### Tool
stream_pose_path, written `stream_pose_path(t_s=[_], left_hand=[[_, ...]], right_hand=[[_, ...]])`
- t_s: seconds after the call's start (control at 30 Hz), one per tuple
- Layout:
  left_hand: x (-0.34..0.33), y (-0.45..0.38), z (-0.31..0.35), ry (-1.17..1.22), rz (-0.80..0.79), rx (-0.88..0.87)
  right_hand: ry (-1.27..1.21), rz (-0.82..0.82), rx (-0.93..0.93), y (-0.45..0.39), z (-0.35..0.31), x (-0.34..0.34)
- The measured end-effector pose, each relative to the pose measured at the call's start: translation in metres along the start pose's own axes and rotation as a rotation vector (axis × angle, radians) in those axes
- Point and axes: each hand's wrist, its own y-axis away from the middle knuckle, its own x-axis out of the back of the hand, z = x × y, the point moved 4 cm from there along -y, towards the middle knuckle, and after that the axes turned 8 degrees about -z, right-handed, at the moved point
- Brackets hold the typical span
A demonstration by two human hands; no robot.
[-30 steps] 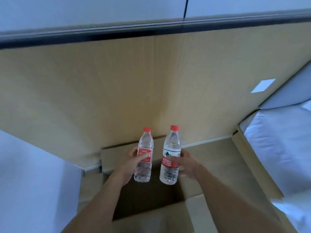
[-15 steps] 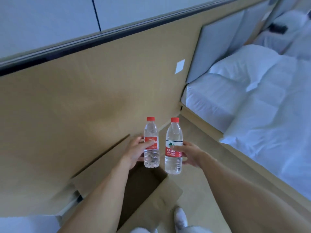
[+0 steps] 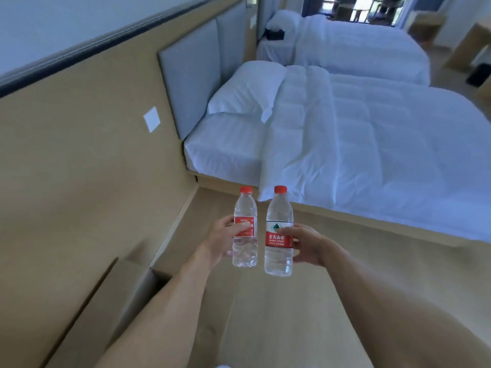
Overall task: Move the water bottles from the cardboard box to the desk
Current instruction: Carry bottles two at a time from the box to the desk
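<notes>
A tan wall (image 3: pixel 79 181) ran along the left side of the room, with a grey padded headboard (image 3: pixel 191 86) fixed to it and a small white switch plate (image 3: pixel 152 119) set into the panel beside that. Two beds filled the upper right: the nearer bed (image 3: pixel 358 144) carried a rumpled white duvet and a white pillow (image 3: pixel 247 88) at its head, and the farther bed (image 3: pixel 353 46) lay beyond it, also in white. Wood-toned floor (image 3: pixel 279 314) stretched from the bed base down to the bottom edge. At the lower left stood the cardboard box (image 3: pixel 106 309), one flap raised against the wall. Both forearms reached forward over the floor, well clear of the box. The left hand (image 3: pixel 220 243) held the smaller water bottle (image 3: pixel 245 235) upright, its fingers (image 3: pixel 240 229) curled round the red label with the thumb across the front. The right hand (image 3: pixel 308 245) held the taller water bottle (image 3: pixel 279 235) upright, fingers wrapped behind it and the thumb pressed on the red-and-white label. The two bottles stood just beside each other in the air, both with red caps, both above the floor in front of the nearer bed.
</notes>
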Motion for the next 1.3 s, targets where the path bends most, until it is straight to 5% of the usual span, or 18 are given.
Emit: stream_pose_path(t_s=[0.7,1.3], left_hand=[[-0.554,-0.140,-0.022,-0.386,-0.724,0.108],[-0.848,-0.240,-0.030,-0.563,-1.170,0.132]], right_hand=[[-0.691,0.519,0.242,0.338,0.141,0.403],[-0.887,0.956,0.475,0.453,0.196,0.594]])
